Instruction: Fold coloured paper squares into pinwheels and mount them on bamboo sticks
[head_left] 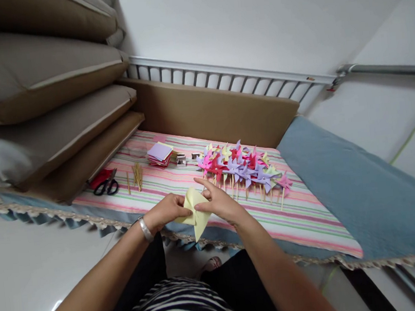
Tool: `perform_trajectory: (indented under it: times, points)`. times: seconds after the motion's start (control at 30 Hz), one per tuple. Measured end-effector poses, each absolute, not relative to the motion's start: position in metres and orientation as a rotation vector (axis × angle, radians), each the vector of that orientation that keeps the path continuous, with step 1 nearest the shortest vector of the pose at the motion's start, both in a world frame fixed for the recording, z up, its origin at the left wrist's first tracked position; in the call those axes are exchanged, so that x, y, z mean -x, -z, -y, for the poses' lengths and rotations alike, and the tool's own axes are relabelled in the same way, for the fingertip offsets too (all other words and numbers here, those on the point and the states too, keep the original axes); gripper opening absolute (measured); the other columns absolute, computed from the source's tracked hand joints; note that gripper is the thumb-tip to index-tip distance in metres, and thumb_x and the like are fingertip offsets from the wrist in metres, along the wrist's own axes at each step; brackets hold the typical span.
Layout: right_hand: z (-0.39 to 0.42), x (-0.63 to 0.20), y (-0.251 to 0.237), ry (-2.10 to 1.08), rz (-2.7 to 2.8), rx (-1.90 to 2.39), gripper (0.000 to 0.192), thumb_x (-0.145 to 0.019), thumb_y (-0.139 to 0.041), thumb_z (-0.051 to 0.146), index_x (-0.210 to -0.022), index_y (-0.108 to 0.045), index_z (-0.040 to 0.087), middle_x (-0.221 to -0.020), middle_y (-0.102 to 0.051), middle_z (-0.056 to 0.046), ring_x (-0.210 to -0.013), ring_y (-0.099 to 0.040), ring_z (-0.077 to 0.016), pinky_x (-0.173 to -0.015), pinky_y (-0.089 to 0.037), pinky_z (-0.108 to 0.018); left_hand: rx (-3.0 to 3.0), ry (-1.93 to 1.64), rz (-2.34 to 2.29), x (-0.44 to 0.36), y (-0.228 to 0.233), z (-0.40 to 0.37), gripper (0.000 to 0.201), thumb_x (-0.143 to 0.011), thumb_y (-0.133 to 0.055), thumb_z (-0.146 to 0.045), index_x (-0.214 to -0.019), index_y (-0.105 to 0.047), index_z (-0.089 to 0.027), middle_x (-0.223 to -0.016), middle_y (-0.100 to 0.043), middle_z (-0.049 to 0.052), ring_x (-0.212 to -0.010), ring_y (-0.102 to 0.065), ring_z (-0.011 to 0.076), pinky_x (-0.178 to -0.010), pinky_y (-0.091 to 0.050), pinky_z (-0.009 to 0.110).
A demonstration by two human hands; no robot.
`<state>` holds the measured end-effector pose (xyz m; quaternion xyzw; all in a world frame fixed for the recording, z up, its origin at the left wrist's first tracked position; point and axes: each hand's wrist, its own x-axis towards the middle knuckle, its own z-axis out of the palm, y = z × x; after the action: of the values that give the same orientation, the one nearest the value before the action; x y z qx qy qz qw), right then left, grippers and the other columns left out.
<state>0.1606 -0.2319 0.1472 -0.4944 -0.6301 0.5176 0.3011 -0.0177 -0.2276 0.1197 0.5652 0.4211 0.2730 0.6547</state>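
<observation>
- the left hand [167,210] and the right hand [217,204] meet over the near edge of the bed, fingers pinched on one yellow paper square [194,214] held between them
- the paper sits partly folded in the grip, its lower point hanging below both hands, its upper edge tucked under the fingertips
- a silver bracelet [145,229] circles the left wrist
- just beyond the right hand, a cluster of finished paper pinwheels [241,168] in pink, purple, red and yellow lies on the striped cloth [308,214], sticks pointing toward the person
- farther left on the cloth, a stack of coloured paper squares [160,154], a small bundle of wooden sticks [138,175] and black-handled scissors [106,186]
- a blue blanket [361,189] lies to the right of the cloth
- brown cushions [38,74] are piled at the left, a brown padded board [210,108] stands behind the cloth before a metal rail [229,77]
</observation>
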Motion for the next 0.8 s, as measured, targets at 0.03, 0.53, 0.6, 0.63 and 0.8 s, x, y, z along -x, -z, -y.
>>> perform_trajectory:
  times: [0.03,0.53,0.6,0.63,0.8]
  points:
    - [0.231,-0.159,-0.146,-1.378,1.674,1.313,0.084,-0.06,-0.064,0.015,-0.137,-0.033,0.019,-0.061,-0.053,0.008,-0.05,-0.049,-0.0104,-0.052,-0.04,-0.022,-1.304,-0.617,-0.951,0.017,-0.12,0.227,0.017,-0.055,-0.065,-0.02,-0.07,-0.069,-0.011,-0.061,-0.065,0.001,-0.049,-0.051,0.0109,-0.051,-0.034,0.022]
    - [0.223,-0.154,-0.11,-1.246,1.239,1.253,0.077,-0.054,-0.069,0.021,-0.128,-0.046,0.019,-0.098,-0.065,-0.004,-0.076,-0.061,-0.0184,-0.064,-0.049,-0.028,-0.982,-0.976,-0.836,0.025,-0.113,0.228,0.036,-0.066,-0.071,-0.032,-0.099,-0.064,-0.019,-0.093,-0.069,0.006,-0.081,-0.063,0.0158,-0.074,-0.044,0.027]
    - [0.223,-0.147,-0.104,-1.226,1.12,1.214,0.076,-0.055,-0.068,0.022,-0.127,-0.045,0.019,-0.1,-0.064,-0.004,-0.08,-0.062,-0.0193,-0.067,-0.049,-0.028,-0.898,-0.997,-0.781,0.02,-0.102,0.236,0.033,-0.065,-0.072,-0.031,-0.094,-0.066,-0.017,-0.091,-0.069,0.006,-0.079,-0.063,0.0154,-0.075,-0.045,0.027]
    - [0.224,-0.143,-0.101,-1.219,1.079,1.197,0.076,-0.055,-0.068,0.022,-0.128,-0.043,0.018,-0.099,-0.064,-0.004,-0.08,-0.062,-0.0194,-0.068,-0.05,-0.029,-0.857,-1.018,-0.771,0.015,-0.097,0.239,0.031,-0.064,-0.074,-0.031,-0.091,-0.067,-0.015,-0.088,-0.07,0.006,-0.077,-0.063,0.0153,-0.075,-0.045,0.027]
    - [0.23,-0.128,-0.094,-1.182,1.019,1.158,0.077,-0.059,-0.065,0.022,-0.131,-0.039,0.02,-0.105,-0.063,-0.005,-0.082,-0.063,-0.0192,-0.069,-0.051,-0.028,-0.702,-1.098,-0.801,-0.003,-0.084,0.241,0.032,-0.059,-0.077,-0.027,-0.085,-0.069,-0.011,-0.074,-0.071,0.007,-0.065,-0.063,0.0155,-0.069,-0.048,0.027]
